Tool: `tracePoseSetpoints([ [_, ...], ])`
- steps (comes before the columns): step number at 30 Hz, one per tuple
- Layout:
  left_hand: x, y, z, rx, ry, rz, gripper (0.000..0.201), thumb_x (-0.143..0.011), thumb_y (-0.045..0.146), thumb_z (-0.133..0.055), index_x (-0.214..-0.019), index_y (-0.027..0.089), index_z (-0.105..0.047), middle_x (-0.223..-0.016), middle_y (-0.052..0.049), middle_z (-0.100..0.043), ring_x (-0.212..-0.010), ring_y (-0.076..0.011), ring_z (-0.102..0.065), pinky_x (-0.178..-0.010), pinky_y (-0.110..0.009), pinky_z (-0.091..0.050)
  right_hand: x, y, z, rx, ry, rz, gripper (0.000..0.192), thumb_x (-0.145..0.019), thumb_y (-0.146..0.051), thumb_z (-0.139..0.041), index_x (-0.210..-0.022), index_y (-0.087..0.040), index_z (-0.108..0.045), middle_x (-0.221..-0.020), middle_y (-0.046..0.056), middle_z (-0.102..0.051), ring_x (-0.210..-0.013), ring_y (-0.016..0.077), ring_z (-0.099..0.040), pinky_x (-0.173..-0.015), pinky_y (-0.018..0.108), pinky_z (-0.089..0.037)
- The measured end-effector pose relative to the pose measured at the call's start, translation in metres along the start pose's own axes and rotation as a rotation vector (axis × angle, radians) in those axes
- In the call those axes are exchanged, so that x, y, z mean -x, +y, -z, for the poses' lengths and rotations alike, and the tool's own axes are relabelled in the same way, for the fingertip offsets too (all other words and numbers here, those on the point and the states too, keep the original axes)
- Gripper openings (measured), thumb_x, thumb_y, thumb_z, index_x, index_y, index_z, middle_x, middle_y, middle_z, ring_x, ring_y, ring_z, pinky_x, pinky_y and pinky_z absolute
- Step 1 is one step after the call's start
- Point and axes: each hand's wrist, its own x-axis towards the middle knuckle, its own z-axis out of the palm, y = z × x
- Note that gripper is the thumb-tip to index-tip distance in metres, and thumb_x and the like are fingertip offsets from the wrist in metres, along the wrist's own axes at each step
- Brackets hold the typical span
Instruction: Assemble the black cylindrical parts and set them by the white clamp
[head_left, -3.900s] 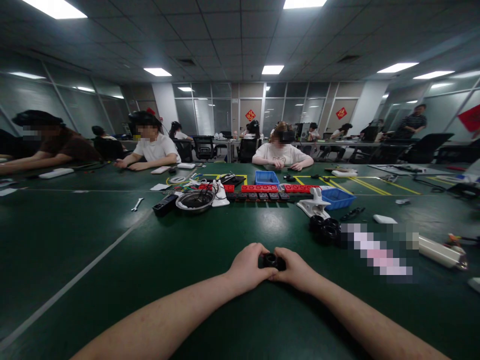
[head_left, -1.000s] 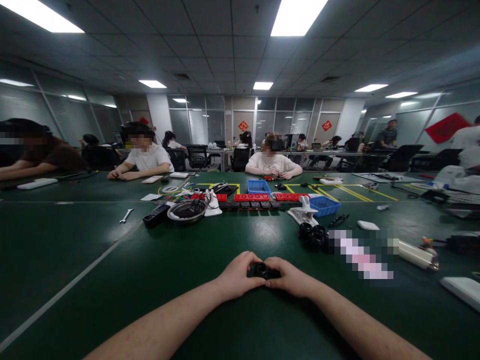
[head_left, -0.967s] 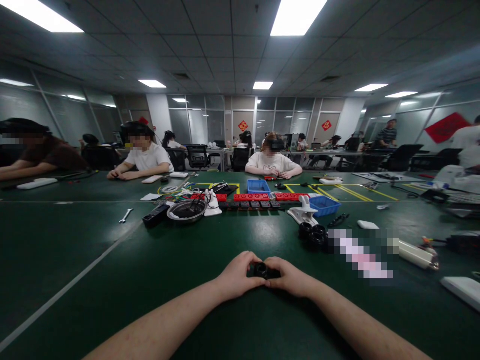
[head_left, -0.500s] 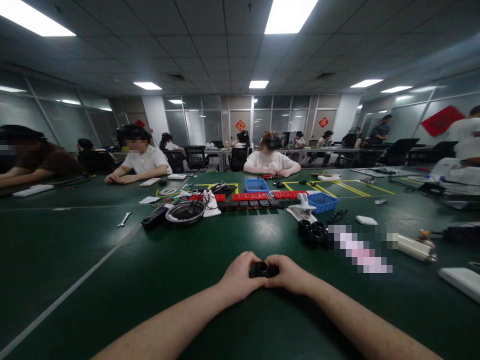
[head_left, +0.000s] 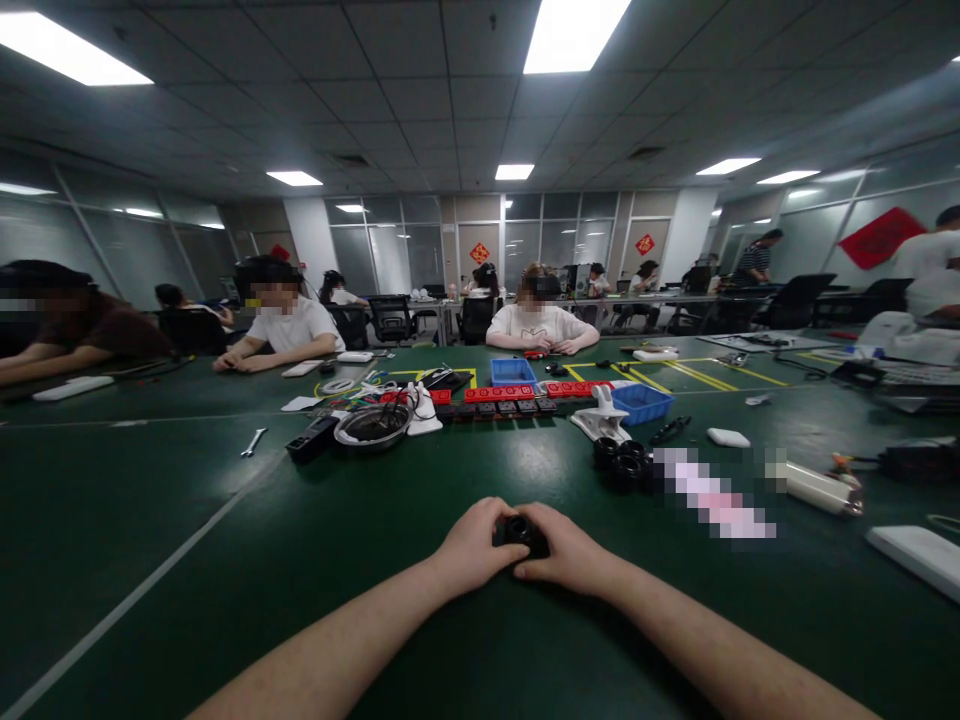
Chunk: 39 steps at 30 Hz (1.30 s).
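Note:
Between my two hands is a small black part with a round opening (head_left: 517,530), held just above or on the green table; I cannot tell which. My left hand (head_left: 474,545) wraps round its left side, thumb across the front. On the other side my right hand (head_left: 568,548) curls about it, its thumb below the left one. Fingers cover much of the part. Beyond my right hand lies a cluster of black round pieces (head_left: 622,462), near a white clamp-like stand (head_left: 602,415).
Red and black socket strips (head_left: 499,393), blue bins (head_left: 641,403) and a round metal dish (head_left: 371,428) line the table's middle. A wrench (head_left: 253,442) lies left; a pale cylinder (head_left: 814,487) and white box (head_left: 919,560) lie right. Co-workers (head_left: 541,322) sit across the table.
My right hand has shifted left and further round the black part. The left thumb now lies across its front, and the opening has moved slightly up and left. The view has shifted slightly.

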Motion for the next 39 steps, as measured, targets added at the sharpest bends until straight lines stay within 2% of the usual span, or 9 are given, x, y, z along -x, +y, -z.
tracePoseSetpoints([
  [2,0.0,-0.001,0.005,0.005,-0.05,-0.023,0.027,-0.064,0.032,-0.062,-0.086,0.018,-0.054,-0.083,0.0,-0.05,-0.072,-0.0146,-0.047,-0.061,-0.023,-0.037,0.0,0.004,0.004,-0.101,-0.073,0.039,0.044,-0.059,-0.027,-0.067,-0.099,-0.018,-0.052,-0.093,0.004,-0.055,-0.084,0.0186,-0.05,-0.072,0.027,-0.038],
  [4,-0.001,-0.003,0.008,0.011,-0.082,-0.037,0.029,-0.064,0.033,-0.062,-0.088,0.019,-0.055,-0.083,0.0,-0.051,-0.072,-0.0145,-0.047,-0.061,-0.023,-0.037,0.0,0.009,0.006,-0.162,-0.143,0.034,0.029,-0.063,-0.024,-0.063,-0.091,-0.017,-0.055,-0.087,0.002,-0.054,-0.079,0.0169,-0.05,-0.068,0.026,-0.039],
  [7,-0.002,-0.005,0.009,0.021,-0.104,-0.046,0.033,-0.063,0.034,-0.063,-0.092,0.019,-0.056,-0.085,0.0,-0.052,-0.073,-0.015,-0.048,-0.062,-0.023,-0.038,-0.001,0.013,0.007,-0.215,-0.174,0.017,0.018,-0.067,-0.023,-0.06,-0.084,-0.016,-0.056,-0.081,0.001,-0.052,-0.074,0.0149,-0.049,-0.065,0.025,-0.039],
  [16,-0.001,-0.003,0.013,0.055,-0.121,-0.087,0.033,-0.067,0.034,-0.061,-0.097,0.021,-0.058,-0.091,-0.002,-0.057,-0.08,-0.0166,-0.051,-0.07,-0.025,-0.04,-0.003,0.015,0.003,-0.246,-0.146,-0.02,0.018,-0.065,-0.023,-0.062,-0.08,-0.015,-0.057,-0.077,0.0,-0.051,-0.071,0.0143,-0.048,-0.063,0.024,-0.038],
  [23,-0.001,-0.002,0.015,0.054,-0.121,-0.058,0.033,-0.066,0.033,-0.062,-0.097,0.021,-0.059,-0.092,-0.002,-0.059,-0.083,-0.0175,-0.052,-0.072,-0.026,-0.039,-0.004,0.017,0.009,-0.314,-0.202,0.034,0.014,-0.068,-0.022,-0.058,-0.08,-0.015,-0.06,-0.081,0.001,-0.054,-0.08,0.0163,-0.051,-0.072,0.026,-0.038],
  [28,0.0,0.001,0.011,-0.008,-0.054,-0.03,0.031,-0.063,0.035,-0.064,-0.09,0.021,-0.061,-0.086,-0.002,-0.058,-0.081,-0.0182,-0.051,-0.07,-0.026,-0.038,-0.005,0.018,0.007,-0.299,-0.179,-0.041,0.015,-0.065,-0.021,-0.061,-0.079,-0.015,-0.06,-0.078,0.0,-0.054,-0.074,0.0149,-0.05,-0.066,0.024,-0.038],
  [32,0.0,0.003,0.005,-0.017,-0.029,0.097,0.034,-0.06,0.04,-0.064,-0.087,0.019,-0.06,-0.083,-0.002,-0.056,-0.073,-0.0171,-0.051,-0.059,-0.025,-0.038,-0.006,0.018,0.002,-0.235,-0.12,-0.124,0.017,-0.061,-0.022,-0.064,-0.074,-0.015,-0.055,-0.071,-0.001,-0.052,-0.067,0.0129,-0.048,-0.057,0.021,-0.036],
  [35,-0.001,0.003,0.0,-0.038,0.037,0.163,0.034,-0.059,0.039,-0.065,-0.086,0.019,-0.058,-0.086,-0.003,-0.056,-0.077,-0.0183,-0.051,-0.06,-0.025,-0.038,-0.007,0.015,-0.007,-0.105,-0.034,-0.154,0.021,-0.059,-0.027,-0.065,-0.066,-0.016,-0.048,-0.066,-0.002,-0.051,-0.061,0.0118,-0.046,-0.051,0.02,-0.031],
  [39,-0.003,0.0,-0.006,-0.058,0.116,0.184,0.032,-0.061,0.037,-0.064,-0.085,0.019,-0.057,-0.087,-0.003,-0.055,-0.08,-0.0193,-0.052,-0.064,-0.026,-0.039,-0.009,0.005,-0.02,0.161,0.096,-0.235,0.023,-0.064,-0.036,-0.06,-0.066,-0.017,-0.046,-0.067,0.002,-0.053,-0.061,0.0142,-0.047,-0.05,0.022,-0.028],
])
